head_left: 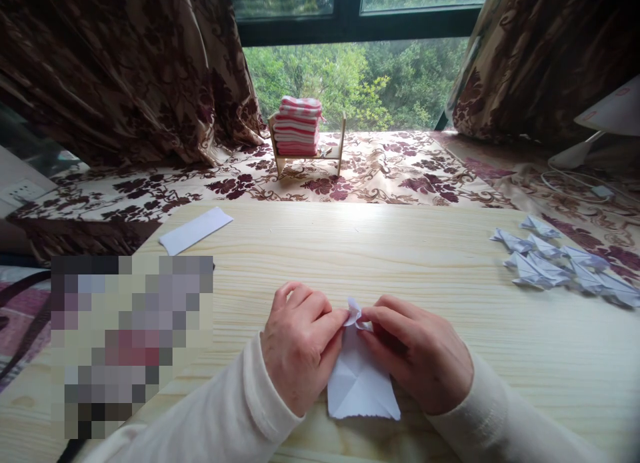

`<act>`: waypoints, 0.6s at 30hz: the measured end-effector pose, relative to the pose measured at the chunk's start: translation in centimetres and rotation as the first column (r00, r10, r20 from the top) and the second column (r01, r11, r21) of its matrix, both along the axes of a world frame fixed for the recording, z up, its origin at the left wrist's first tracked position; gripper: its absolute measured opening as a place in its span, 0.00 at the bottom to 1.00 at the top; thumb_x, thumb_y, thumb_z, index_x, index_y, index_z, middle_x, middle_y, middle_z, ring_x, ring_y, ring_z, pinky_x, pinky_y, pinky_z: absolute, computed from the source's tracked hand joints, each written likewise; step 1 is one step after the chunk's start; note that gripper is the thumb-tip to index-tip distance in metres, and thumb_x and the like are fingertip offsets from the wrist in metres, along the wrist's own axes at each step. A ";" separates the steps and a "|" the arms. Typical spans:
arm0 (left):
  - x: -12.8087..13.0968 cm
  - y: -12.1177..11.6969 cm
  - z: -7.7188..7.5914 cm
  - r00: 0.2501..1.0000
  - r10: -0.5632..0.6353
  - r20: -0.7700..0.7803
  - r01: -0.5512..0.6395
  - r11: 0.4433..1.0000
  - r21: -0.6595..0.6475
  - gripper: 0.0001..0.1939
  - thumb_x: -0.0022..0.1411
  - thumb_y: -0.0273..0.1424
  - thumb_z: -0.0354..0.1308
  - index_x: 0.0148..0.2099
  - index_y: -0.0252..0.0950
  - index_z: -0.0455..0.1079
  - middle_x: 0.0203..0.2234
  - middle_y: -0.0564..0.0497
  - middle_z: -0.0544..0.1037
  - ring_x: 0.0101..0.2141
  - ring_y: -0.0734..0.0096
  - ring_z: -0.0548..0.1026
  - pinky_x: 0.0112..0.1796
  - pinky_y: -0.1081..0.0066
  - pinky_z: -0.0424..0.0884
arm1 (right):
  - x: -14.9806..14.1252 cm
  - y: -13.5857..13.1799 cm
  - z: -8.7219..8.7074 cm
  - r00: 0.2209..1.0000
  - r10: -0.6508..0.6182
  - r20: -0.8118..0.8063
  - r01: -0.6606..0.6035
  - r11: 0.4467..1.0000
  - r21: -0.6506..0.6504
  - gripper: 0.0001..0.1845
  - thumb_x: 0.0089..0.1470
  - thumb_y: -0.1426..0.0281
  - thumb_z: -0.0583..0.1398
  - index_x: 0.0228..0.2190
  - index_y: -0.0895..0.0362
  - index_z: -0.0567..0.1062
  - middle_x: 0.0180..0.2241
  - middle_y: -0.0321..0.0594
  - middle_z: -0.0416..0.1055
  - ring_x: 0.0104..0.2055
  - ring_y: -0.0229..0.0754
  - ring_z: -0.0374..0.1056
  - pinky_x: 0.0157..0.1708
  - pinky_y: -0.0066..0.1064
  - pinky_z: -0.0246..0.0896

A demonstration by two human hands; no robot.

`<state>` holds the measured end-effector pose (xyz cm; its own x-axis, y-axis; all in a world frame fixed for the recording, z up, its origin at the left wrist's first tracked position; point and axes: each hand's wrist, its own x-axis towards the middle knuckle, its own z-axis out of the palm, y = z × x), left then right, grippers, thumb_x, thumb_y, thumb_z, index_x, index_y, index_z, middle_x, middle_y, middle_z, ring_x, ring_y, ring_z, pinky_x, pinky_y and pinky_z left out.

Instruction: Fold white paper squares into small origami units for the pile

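A partly folded white paper (361, 383) lies on the pale wooden table (400, 263) near its front edge, between my hands. My left hand (300, 346) pinches the paper's top tip from the left, fingers curled. My right hand (417, 360) pinches the same tip from the right, with its fingers pressed on the paper's upper edge. Both wrists are in cream sleeves.
Several folded white paper figures (563, 262) lie at the table's right edge. A flat white paper strip (195, 230) rests at the back left. A blurred patch covers the front left. On the flowered cloth behind stands a small wooden rack (306, 150) with folded striped cloths (298, 126).
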<state>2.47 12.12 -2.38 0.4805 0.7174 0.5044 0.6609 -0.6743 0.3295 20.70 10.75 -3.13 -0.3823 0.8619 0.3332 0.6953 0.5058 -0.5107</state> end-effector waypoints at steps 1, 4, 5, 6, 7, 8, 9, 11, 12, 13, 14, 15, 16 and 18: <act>0.0 0.0 0.0 1.000 -0.012 -0.008 0.012 1.000 0.005 0.10 0.62 0.24 0.49 0.37 0.35 0.73 0.25 0.51 0.71 0.32 0.67 0.66 0.43 0.58 0.62 | 0.0 0.0 0.0 1.000 0.004 -0.001 -0.004 1.000 -0.006 0.09 0.56 0.72 0.54 0.35 0.54 0.73 0.27 0.36 0.67 0.26 0.35 0.63 0.26 0.25 0.56; -0.3 -0.1 0.1 0.999 -0.031 -0.043 0.030 0.999 -0.010 0.10 0.62 0.26 0.49 0.37 0.35 0.73 0.26 0.50 0.71 0.33 0.67 0.66 0.45 0.56 0.60 | 0.0 -0.1 0.2 1.000 0.009 0.002 -0.009 1.000 -0.019 0.09 0.56 0.71 0.54 0.36 0.54 0.74 0.27 0.36 0.68 0.26 0.35 0.63 0.26 0.25 0.56; -0.3 -0.1 0.1 0.998 -0.032 -0.053 0.032 0.999 -0.013 0.10 0.62 0.26 0.49 0.37 0.35 0.73 0.26 0.50 0.71 0.33 0.66 0.66 0.46 0.55 0.60 | 0.1 -0.1 0.2 1.000 0.012 0.006 -0.012 1.000 -0.027 0.09 0.56 0.71 0.54 0.36 0.54 0.74 0.28 0.36 0.68 0.27 0.35 0.63 0.26 0.25 0.56; -0.5 -0.1 0.1 0.997 -0.034 -0.063 0.033 0.999 -0.016 0.10 0.62 0.27 0.49 0.37 0.35 0.73 0.26 0.50 0.71 0.33 0.66 0.66 0.46 0.54 0.60 | 0.1 -0.1 0.3 1.000 0.015 0.010 -0.014 0.999 -0.033 0.09 0.56 0.71 0.54 0.36 0.54 0.75 0.28 0.36 0.68 0.27 0.35 0.63 0.26 0.25 0.57; -0.6 -0.1 0.2 0.997 -0.037 -0.073 0.036 0.999 -0.015 0.10 0.62 0.27 0.49 0.38 0.35 0.73 0.26 0.50 0.71 0.33 0.66 0.66 0.47 0.53 0.59 | 0.1 -0.1 0.3 1.000 0.018 0.015 -0.017 0.999 -0.037 0.09 0.56 0.71 0.54 0.36 0.54 0.75 0.28 0.37 0.68 0.27 0.36 0.64 0.26 0.25 0.57; -0.7 -0.1 0.2 0.996 -0.045 -0.083 0.044 0.999 -0.013 0.10 0.62 0.28 0.50 0.38 0.36 0.73 0.27 0.50 0.71 0.34 0.66 0.66 0.48 0.53 0.59 | 0.1 -0.1 0.4 1.000 0.021 0.020 -0.021 0.999 -0.036 0.09 0.56 0.71 0.55 0.36 0.53 0.75 0.27 0.37 0.68 0.27 0.36 0.64 0.26 0.26 0.57; -0.8 -0.1 0.1 0.995 -0.053 -0.090 0.053 0.999 -0.004 0.10 0.62 0.28 0.50 0.39 0.36 0.73 0.27 0.50 0.71 0.34 0.66 0.66 0.48 0.53 0.58 | 0.1 -0.1 0.4 0.999 0.025 0.026 -0.024 0.999 -0.033 0.10 0.56 0.70 0.55 0.37 0.53 0.75 0.27 0.37 0.68 0.27 0.36 0.64 0.27 0.26 0.57; -1.1 0.0 0.1 0.994 -0.069 -0.090 0.072 0.997 0.030 0.10 0.62 0.28 0.49 0.39 0.37 0.73 0.27 0.51 0.72 0.34 0.66 0.67 0.50 0.52 0.57 | 0.1 -0.1 0.4 0.999 0.026 0.040 -0.025 0.999 -0.026 0.11 0.56 0.70 0.55 0.38 0.52 0.76 0.27 0.37 0.68 0.27 0.36 0.64 0.27 0.26 0.57; -1.2 0.0 0.0 0.993 -0.076 -0.085 0.081 0.995 0.051 0.10 0.63 0.27 0.49 0.39 0.37 0.73 0.27 0.51 0.72 0.34 0.67 0.67 0.51 0.53 0.57 | 0.1 -0.1 0.5 0.999 0.026 0.044 -0.025 0.999 -0.024 0.11 0.56 0.70 0.54 0.39 0.52 0.76 0.27 0.37 0.68 0.28 0.37 0.64 0.27 0.26 0.57; -1.3 0.0 0.0 0.993 -0.082 -0.080 0.087 0.994 0.068 0.11 0.63 0.27 0.49 0.39 0.38 0.73 0.26 0.51 0.72 0.34 0.67 0.67 0.51 0.53 0.56 | 0.1 -0.2 0.5 0.999 0.027 0.046 -0.026 0.999 -0.023 0.11 0.56 0.70 0.54 0.39 0.52 0.76 0.27 0.37 0.68 0.28 0.37 0.64 0.27 0.27 0.58; -1.4 0.0 0.0 0.993 -0.086 -0.079 0.092 0.993 0.075 0.11 0.63 0.27 0.49 0.39 0.38 0.73 0.26 0.52 0.72 0.34 0.68 0.67 0.51 0.53 0.56 | 0.1 -0.2 0.5 0.998 0.029 0.048 -0.028 0.999 -0.021 0.12 0.57 0.70 0.54 0.39 0.51 0.76 0.27 0.37 0.68 0.28 0.37 0.64 0.27 0.27 0.58; -1.4 0.0 0.0 0.993 -0.089 -0.083 0.095 0.993 0.075 0.11 0.63 0.26 0.49 0.39 0.38 0.73 0.26 0.52 0.72 0.33 0.68 0.67 0.52 0.53 0.56 | 0.0 -0.2 0.5 0.998 0.031 0.050 -0.030 0.999 -0.019 0.12 0.57 0.70 0.54 0.39 0.52 0.76 0.27 0.37 0.68 0.28 0.37 0.65 0.27 0.27 0.58; -1.5 0.0 0.0 0.991 -0.093 -0.093 0.099 0.993 0.066 0.11 0.63 0.26 0.49 0.39 0.38 0.73 0.26 0.52 0.72 0.33 0.68 0.67 0.52 0.53 0.56 | 0.0 -0.2 0.5 0.998 0.034 0.051 -0.033 0.999 -0.016 0.12 0.56 0.70 0.54 0.39 0.52 0.76 0.27 0.37 0.68 0.28 0.37 0.65 0.27 0.27 0.58; -1.5 0.0 0.1 0.989 -0.096 -0.115 0.102 0.994 0.047 0.11 0.62 0.26 0.49 0.38 0.38 0.73 0.26 0.52 0.71 0.33 0.68 0.67 0.52 0.53 0.56 | 0.1 -0.2 0.6 0.998 0.042 0.052 -0.042 0.999 -0.010 0.12 0.56 0.71 0.54 0.40 0.53 0.75 0.27 0.38 0.68 0.28 0.37 0.64 0.27 0.27 0.59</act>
